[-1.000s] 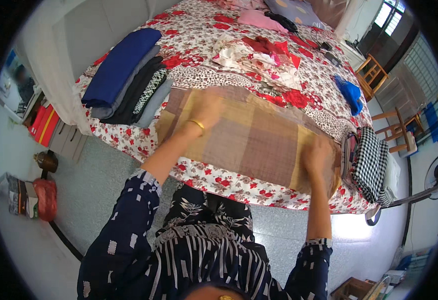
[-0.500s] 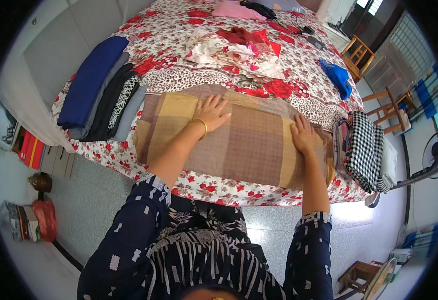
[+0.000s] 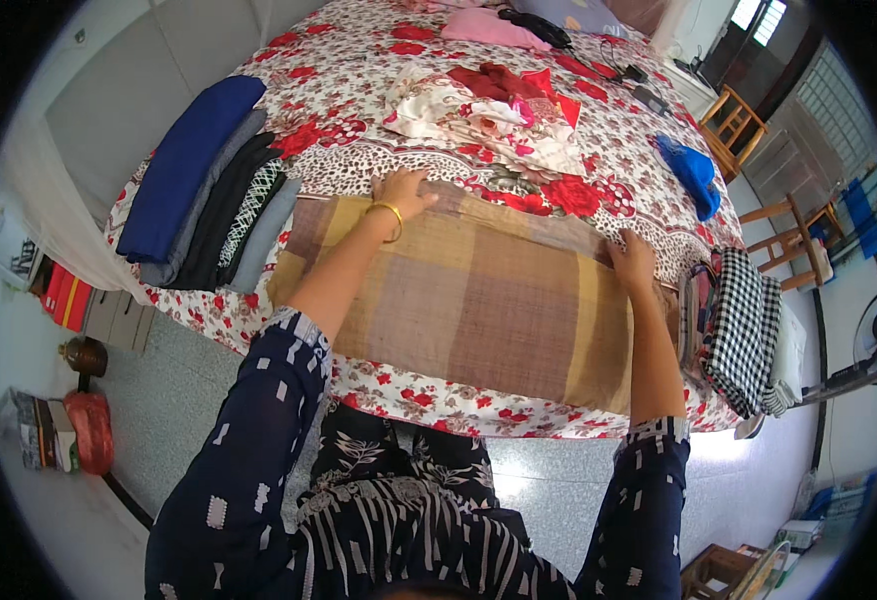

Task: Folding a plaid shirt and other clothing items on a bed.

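Observation:
A brown and yellow plaid cloth (image 3: pixel 499 310) lies folded into a long rectangle along the bed's near edge. My left hand (image 3: pixel 406 194), a gold bangle at its wrist, rests at the cloth's far edge with the fingers apart. At the far right corner of the cloth sits my right hand (image 3: pixel 633 258), its thumb side toward the middle and its fingers loosely spread. Neither hand visibly lifts the fabric. The far edge under my fingers is partly hidden.
Folded dark clothes topped by a blue one (image 3: pixel 194 165) lie at the left. A checked folded stack (image 3: pixel 744 330) is at the right. Beyond the cloth are a crumpled floral garment (image 3: pixel 469 115) and a bright blue item (image 3: pixel 694 178) on the floral bedspread (image 3: pixel 359 95).
Both hands have slid away from me to the cloth's far edge, the left also slightly leftward. The cloth stays on the bed, and the whole view has shifted a little.

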`<control>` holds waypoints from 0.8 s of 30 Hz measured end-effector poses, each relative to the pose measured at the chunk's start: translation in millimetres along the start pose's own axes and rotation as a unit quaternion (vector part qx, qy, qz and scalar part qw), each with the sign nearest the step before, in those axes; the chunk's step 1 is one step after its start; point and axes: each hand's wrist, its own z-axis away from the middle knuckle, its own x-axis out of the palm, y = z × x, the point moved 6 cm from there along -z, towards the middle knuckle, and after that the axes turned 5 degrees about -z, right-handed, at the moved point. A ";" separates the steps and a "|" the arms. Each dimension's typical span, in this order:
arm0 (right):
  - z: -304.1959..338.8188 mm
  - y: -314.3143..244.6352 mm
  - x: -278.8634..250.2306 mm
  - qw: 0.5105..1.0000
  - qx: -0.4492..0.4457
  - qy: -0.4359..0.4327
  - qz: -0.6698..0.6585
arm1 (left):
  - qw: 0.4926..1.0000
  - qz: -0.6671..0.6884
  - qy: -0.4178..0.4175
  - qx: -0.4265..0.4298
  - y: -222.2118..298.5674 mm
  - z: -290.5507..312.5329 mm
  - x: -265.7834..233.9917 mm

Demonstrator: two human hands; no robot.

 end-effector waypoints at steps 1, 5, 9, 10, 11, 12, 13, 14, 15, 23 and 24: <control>-7.4 -12.8 3.5 0.999 -0.025 -0.031 0.016 | 1.000 -0.003 -0.002 -0.004 -1.5 -4.4 -4.0; -27.5 -30.4 31.7 0.980 0.042 -0.185 -0.054 | 0.981 0.111 -0.144 0.068 -8.2 -24.3 8.0; -31.2 -27.2 29.5 0.992 0.024 -0.109 -0.056 | 0.981 0.145 -0.119 0.057 5.7 -24.1 8.6; -29.3 -33.6 22.8 0.993 0.001 -0.069 -0.096 | 0.980 0.172 -0.085 0.058 1.5 -22.5 4.5; -25.2 -36.5 19.7 0.993 0.000 -0.070 -0.097 | 0.977 0.200 -0.052 0.059 -3.4 -19.8 0.1; -19.5 -45.0 8.7 0.991 -0.058 -0.019 -0.120 | 0.971 0.225 0.038 0.077 -8.1 -9.8 -7.8; -9.2 -46.4 -8.3 0.984 -0.110 0.032 -0.136 | 0.969 0.229 0.035 0.081 -3.2 -1.5 -7.7; 1.4 -48.2 -17.2 0.984 -0.105 0.023 -0.140 | 0.961 0.249 0.054 0.111 0.6 10.4 -18.5; 15.2 -50.1 -27.5 0.985 -0.104 0.022 -0.139 | 0.950 0.268 0.072 0.140 4.6 23.2 -28.7; 113.8 -84.9 -68.6 0.973 -0.231 -0.018 -0.012 | 0.892 0.039 0.193 0.406 11.3 143.0 -56.1; 118.0 -83.2 -69.2 0.976 -0.218 -0.022 -0.018 | 0.892 0.018 0.189 0.410 11.9 147.4 -54.4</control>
